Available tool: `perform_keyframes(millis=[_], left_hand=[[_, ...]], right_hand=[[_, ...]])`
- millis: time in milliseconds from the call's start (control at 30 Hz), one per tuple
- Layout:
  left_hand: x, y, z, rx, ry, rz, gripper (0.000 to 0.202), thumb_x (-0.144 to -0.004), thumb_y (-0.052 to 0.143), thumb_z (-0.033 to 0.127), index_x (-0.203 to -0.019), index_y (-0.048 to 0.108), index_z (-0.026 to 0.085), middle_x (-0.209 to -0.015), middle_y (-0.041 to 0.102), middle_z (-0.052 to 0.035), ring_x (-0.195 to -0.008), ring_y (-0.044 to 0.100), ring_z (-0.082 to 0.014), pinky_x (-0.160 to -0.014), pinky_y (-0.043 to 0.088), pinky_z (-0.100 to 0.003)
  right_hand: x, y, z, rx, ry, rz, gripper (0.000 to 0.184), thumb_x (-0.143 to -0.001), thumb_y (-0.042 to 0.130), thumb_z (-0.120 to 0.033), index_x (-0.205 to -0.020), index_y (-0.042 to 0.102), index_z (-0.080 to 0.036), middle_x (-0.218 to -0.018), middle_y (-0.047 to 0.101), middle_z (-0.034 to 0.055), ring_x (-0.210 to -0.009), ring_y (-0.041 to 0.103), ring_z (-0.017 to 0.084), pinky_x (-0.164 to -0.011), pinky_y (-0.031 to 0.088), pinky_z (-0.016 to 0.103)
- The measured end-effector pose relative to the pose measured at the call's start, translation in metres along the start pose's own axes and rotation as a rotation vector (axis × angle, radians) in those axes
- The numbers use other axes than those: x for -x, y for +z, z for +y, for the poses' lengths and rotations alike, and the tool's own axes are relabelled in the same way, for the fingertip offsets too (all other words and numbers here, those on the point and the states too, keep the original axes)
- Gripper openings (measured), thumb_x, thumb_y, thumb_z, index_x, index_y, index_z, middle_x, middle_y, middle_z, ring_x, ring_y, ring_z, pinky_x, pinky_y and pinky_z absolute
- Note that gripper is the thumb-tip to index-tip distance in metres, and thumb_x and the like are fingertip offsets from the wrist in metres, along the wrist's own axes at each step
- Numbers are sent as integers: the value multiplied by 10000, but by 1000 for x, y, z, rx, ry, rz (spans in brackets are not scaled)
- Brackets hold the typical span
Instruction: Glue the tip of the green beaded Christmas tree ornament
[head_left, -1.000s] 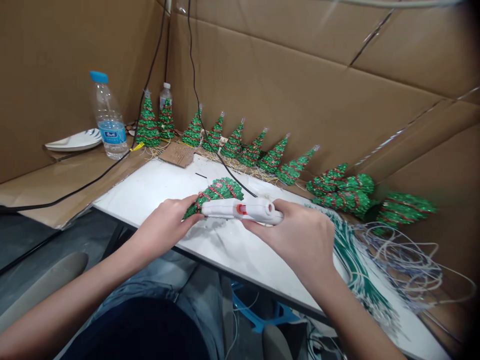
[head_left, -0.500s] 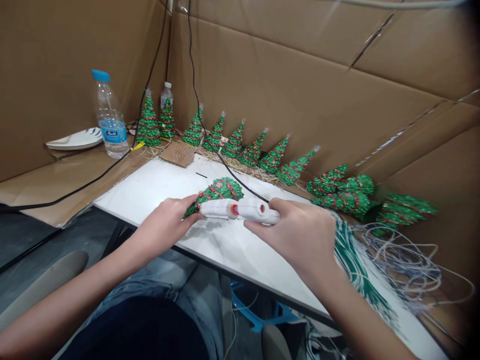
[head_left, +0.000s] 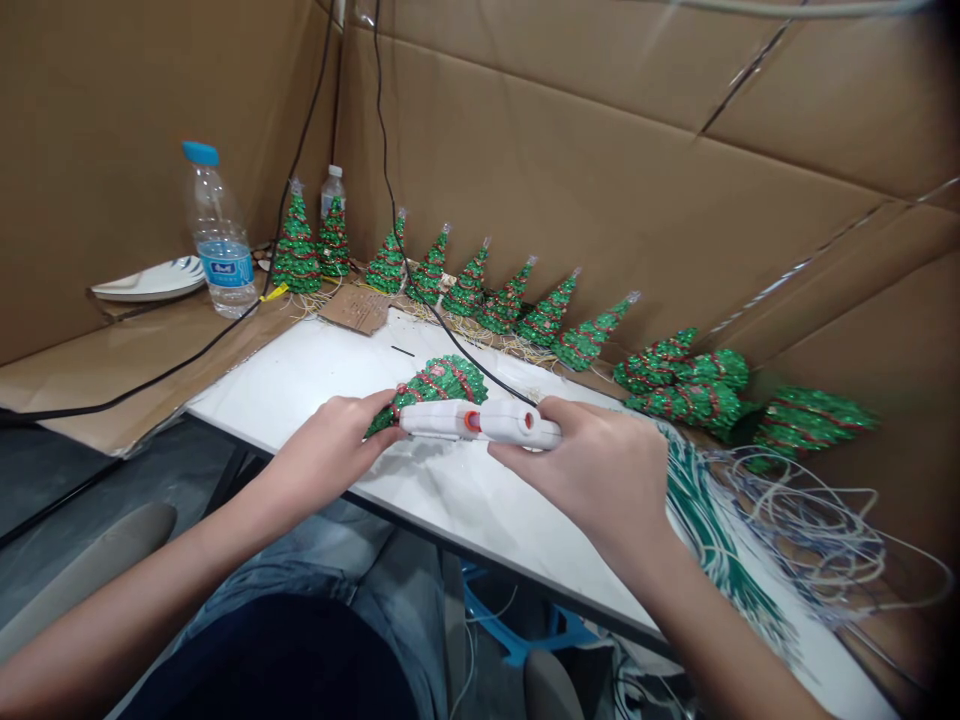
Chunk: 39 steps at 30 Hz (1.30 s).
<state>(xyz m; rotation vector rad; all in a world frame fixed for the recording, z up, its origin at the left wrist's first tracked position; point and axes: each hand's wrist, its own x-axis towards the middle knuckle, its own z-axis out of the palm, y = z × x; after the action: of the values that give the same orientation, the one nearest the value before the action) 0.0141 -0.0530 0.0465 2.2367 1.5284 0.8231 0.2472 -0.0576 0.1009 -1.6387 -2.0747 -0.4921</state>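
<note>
Currently, I have the left hand (head_left: 341, 430) clamped on the narrow end of a small cone-shaped Christmas tree of glittery green with red garlands (head_left: 446, 382), its fingers pinching from either side. The tree is tilted, broad end toward the far edge, over the near left part of the white tabletop (head_left: 277, 385). The fingers of the right hand (head_left: 607, 455) are closed round the rear of a white plastic glue gun with an orange ring (head_left: 506, 422). Its front overlaps the tree; from my view I cannot tell whether it touches. A thin black cable (head_left: 459, 346) crosses the far edge to the right hand. Along that edge I see a row of green trees (head_left: 466, 287), and farther right, more green trees lying down (head_left: 682, 402). Toward the right end lie a bundle of green wires (head_left: 709, 535) and a loose tangle of white wire (head_left: 821, 535).
</note>
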Motion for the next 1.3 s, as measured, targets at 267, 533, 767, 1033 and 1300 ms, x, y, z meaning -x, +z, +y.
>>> perform_keyframes(millis=[267, 533, 767, 1033, 1300], left_hand=[[0, -2, 3, -19, -18, -4, 403, -915, 510, 349, -1286, 577, 208, -1096, 723, -86, -957, 685, -280, -769, 470, -306], [1, -2, 3, -15, -36, -9, 413, -913, 522, 362, -1290, 575, 203, -1095, 721, -86, -971, 679, -280, -770, 464, -305], [0, -1, 1, -15, -28, -7, 392, -911, 519, 347, -1271, 587, 206, -1104, 719, -89, -961, 684, -292, -762, 473, -319], [0, 0, 1, 6, -11, -4, 394, -911, 516, 338, -1276, 585, 208, -1121, 714, -91, -1003, 676, -286, -808, 485, -329], [1, -1, -2, 15, -24, -4, 427, -910, 519, 360, -1301, 567, 195, -1106, 717, -85, -982, 676, -282, -794, 483, -335]], right_hand=[[-1, 1, 2, 39, -28, 41, 446, -685, 570, -646, -600, 653, -217, -475, 572, 45, -499, 532, 173, -489, 228, 271], [-1, -1, 3, 92, -38, 82, 482, -702, 547, -634, -607, 670, -177, -482, 584, 42, -458, 502, 149, -495, 217, 264], [0, 1, 4, 71, -50, 67, 494, -711, 535, -650, -620, 669, -184, -472, 571, 37, -475, 509, 152, -496, 221, 262], [1, 1, 3, 83, -52, 37, 476, -723, 525, -626, -637, 670, -180, -508, 586, 51, -520, 529, 163, -508, 236, 261], [0, 0, 5, 88, -17, 67, 477, -708, 543, -633, -660, 691, -182, -520, 600, 51, -512, 527, 167, -508, 239, 262]])
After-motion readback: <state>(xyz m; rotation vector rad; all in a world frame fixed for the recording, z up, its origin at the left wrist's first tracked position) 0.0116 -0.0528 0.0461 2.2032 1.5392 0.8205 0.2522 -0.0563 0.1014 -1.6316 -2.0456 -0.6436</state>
